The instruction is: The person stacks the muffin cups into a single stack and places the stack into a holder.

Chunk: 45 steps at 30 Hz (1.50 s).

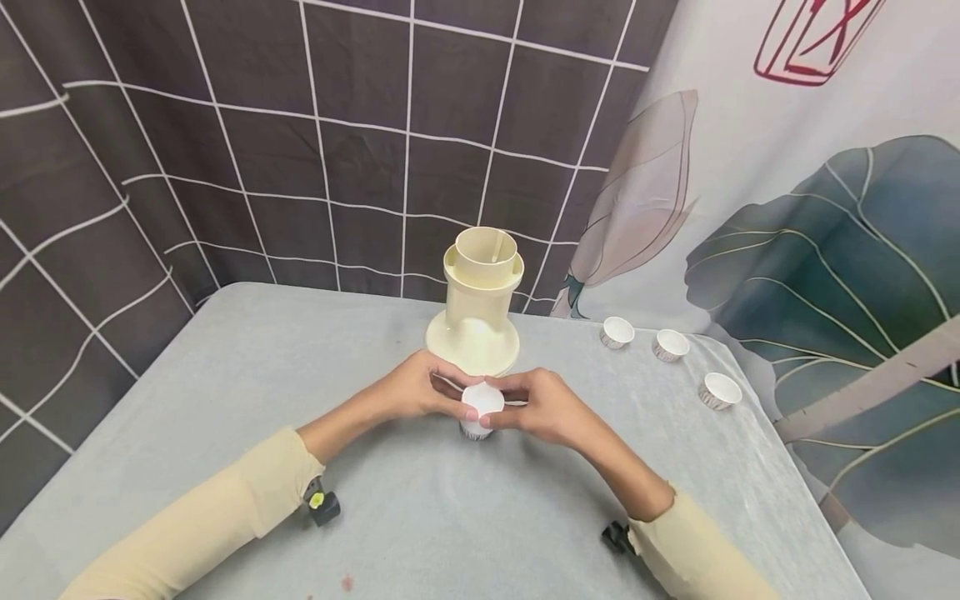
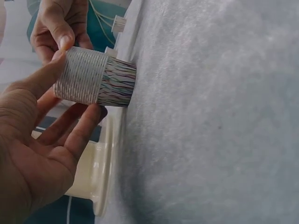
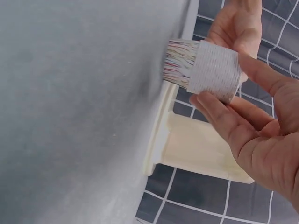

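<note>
A short stack of nested white paper baking cups (image 1: 482, 399) stands on the cloth near the middle of the table. In both wrist views the stack's (image 2: 86, 74) ridged rims show, and the lowest cup's side has thin coloured streaks. My left hand (image 1: 420, 386) holds the stack from the left, thumb and fingers at its rims. From the right, my right hand (image 1: 551, 406) grips the same rims between thumb and fingers. Both thumbs meet at the near side. Directly behind the hands is a cream plastic cylinder (image 1: 480, 308) on a wide round base, with an inner tube at its top.
Three single paper cups, the left one (image 1: 617, 332), the middle one (image 1: 671, 345) and the right one (image 1: 720, 391), stand apart at the back right. A pale grey cloth (image 1: 360, 508) covers the table. A dark gridded curtain (image 1: 360, 150) hangs behind, a leaf-printed one (image 1: 847, 250) at right.
</note>
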Each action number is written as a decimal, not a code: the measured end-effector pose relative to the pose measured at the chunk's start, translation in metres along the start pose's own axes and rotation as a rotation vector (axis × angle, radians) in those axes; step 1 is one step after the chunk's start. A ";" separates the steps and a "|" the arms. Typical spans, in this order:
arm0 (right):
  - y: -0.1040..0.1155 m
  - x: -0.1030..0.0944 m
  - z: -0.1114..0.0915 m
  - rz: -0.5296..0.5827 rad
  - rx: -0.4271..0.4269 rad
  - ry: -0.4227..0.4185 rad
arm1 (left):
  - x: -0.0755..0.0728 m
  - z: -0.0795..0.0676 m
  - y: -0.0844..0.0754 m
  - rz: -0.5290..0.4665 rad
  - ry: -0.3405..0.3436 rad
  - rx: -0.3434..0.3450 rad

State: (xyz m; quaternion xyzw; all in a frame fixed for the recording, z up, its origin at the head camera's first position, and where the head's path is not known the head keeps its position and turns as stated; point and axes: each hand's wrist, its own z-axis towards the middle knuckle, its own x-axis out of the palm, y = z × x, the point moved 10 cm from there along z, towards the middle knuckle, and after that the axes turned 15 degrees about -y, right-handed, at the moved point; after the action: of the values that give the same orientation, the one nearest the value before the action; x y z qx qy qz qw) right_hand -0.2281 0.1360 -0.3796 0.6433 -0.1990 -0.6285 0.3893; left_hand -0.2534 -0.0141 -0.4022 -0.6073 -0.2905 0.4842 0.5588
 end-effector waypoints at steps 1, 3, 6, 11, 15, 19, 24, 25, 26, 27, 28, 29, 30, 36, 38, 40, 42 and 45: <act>0.001 0.000 0.001 -0.008 -0.001 0.006 | 0.000 0.000 0.000 0.000 0.005 -0.005; 0.004 0.001 0.002 -0.017 -0.004 0.015 | 0.000 0.001 0.001 -0.001 0.012 -0.018; 0.008 0.002 0.003 -0.019 -0.016 0.030 | -0.001 0.002 0.001 0.006 0.016 -0.041; 0.011 0.001 0.004 -0.025 -0.062 0.066 | -0.002 0.004 0.000 0.033 0.014 -0.067; 0.002 -0.012 0.011 -0.054 -0.056 0.054 | -0.002 0.005 0.001 0.038 0.018 -0.078; -0.015 -0.046 0.026 -0.124 -0.026 -0.075 | -0.002 0.006 0.003 0.028 0.011 -0.089; -0.043 -0.106 0.042 -0.314 0.034 -0.294 | -0.003 0.005 0.007 0.009 0.006 -0.116; -0.052 -0.117 0.046 -0.347 0.050 -0.323 | -0.003 0.005 0.008 0.005 0.007 -0.119; -0.062 -0.127 0.051 -0.369 0.070 -0.350 | -0.003 0.005 0.008 0.002 0.006 -0.122; -0.076 -0.136 0.057 -0.391 0.099 -0.365 | -0.003 0.005 0.009 0.001 0.005 -0.126; -0.095 -0.145 0.064 -0.414 0.128 -0.375 | -0.003 0.005 0.009 -0.001 0.004 -0.127; -0.119 -0.152 0.074 -0.443 0.156 -0.391 | -0.003 0.005 0.010 -0.001 0.003 -0.128; -0.147 -0.158 0.085 -0.463 0.182 -0.393 | -0.003 0.005 0.010 -0.001 0.003 -0.127; -0.281 -0.176 0.134 -0.515 0.261 -0.367 | -0.002 0.006 0.009 0.001 0.018 -0.109; -0.293 -0.177 0.138 -0.508 0.279 -0.360 | -0.002 0.005 0.009 -0.003 0.017 -0.118; -0.297 -0.177 0.137 -0.506 0.293 -0.359 | -0.002 0.005 0.010 -0.009 0.017 -0.126; -0.291 -0.177 0.134 -0.506 0.295 -0.374 | -0.001 0.005 0.010 -0.015 0.016 -0.127; -0.263 -0.176 0.122 -0.523 0.299 -0.414 | -0.002 0.005 0.010 -0.018 0.014 -0.124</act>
State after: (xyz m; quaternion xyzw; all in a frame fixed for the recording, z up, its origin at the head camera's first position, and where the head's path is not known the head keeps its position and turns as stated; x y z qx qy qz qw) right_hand -0.4299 0.3991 -0.4505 0.5813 -0.1921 -0.7878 0.0681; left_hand -0.2605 -0.0159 -0.4107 -0.6415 -0.3216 0.4561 0.5263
